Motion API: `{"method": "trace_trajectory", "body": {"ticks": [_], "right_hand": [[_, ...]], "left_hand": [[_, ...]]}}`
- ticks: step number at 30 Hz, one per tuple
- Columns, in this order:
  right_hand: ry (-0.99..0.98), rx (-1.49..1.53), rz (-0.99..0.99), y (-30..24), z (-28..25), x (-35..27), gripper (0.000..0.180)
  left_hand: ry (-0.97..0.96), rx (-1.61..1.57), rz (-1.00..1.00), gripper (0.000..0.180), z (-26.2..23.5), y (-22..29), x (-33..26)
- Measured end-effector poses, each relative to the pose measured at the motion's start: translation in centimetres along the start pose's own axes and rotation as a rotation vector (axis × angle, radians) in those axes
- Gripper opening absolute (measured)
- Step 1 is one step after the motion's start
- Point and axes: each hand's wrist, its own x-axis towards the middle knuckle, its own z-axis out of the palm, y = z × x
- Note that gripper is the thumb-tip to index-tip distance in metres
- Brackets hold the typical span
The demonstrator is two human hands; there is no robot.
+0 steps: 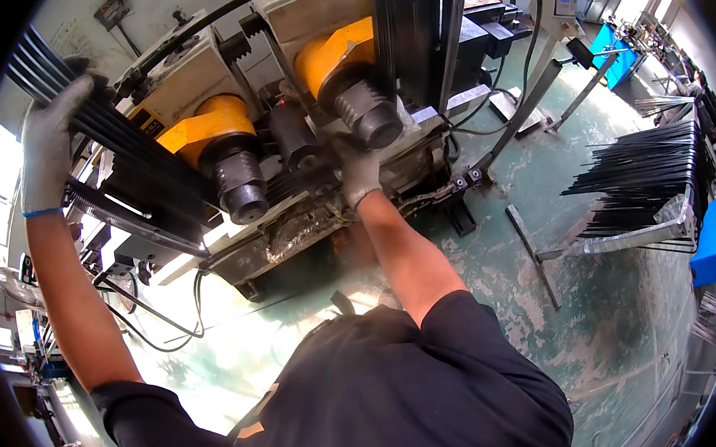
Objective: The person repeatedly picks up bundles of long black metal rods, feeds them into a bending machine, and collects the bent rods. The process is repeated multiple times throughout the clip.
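My left hand, in a pale work glove, is closed around several long black rods at the upper left. The rods slant down from it toward the left threaded roller of a large machine. Farther right, my gloved right hand reaches into the machine, just below the right threaded roller. Its fingers are blurred and partly hidden in the dark gap, so I cannot see what they touch. Yellow housings carry both rollers, and a dark hexagonal part sits between them.
The machine's oily bed runs below the rollers. A curved ribbed conduit lies under my left forearm. To the right stands a metal rack stacked with black rods. A metal bar rests on the worn green floor. Cables hang at the lower left.
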Motion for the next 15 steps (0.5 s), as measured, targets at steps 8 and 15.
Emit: {"method": "trace_trajectory", "body": {"ticks": [8, 15], "right_hand": [[0.042, 0.075, 0.098, -0.6, 0.2, -0.3, 0.038], [0.022, -0.049, -0.001, -0.2, 0.2, -0.2, 0.041]], "left_hand": [[-0.044, 0.067, 0.001, 0.036, -1.4, -1.1, 0.3], [-0.037, 0.113, -0.106, 0.039, -2.5, -1.5, 0.3]]}}
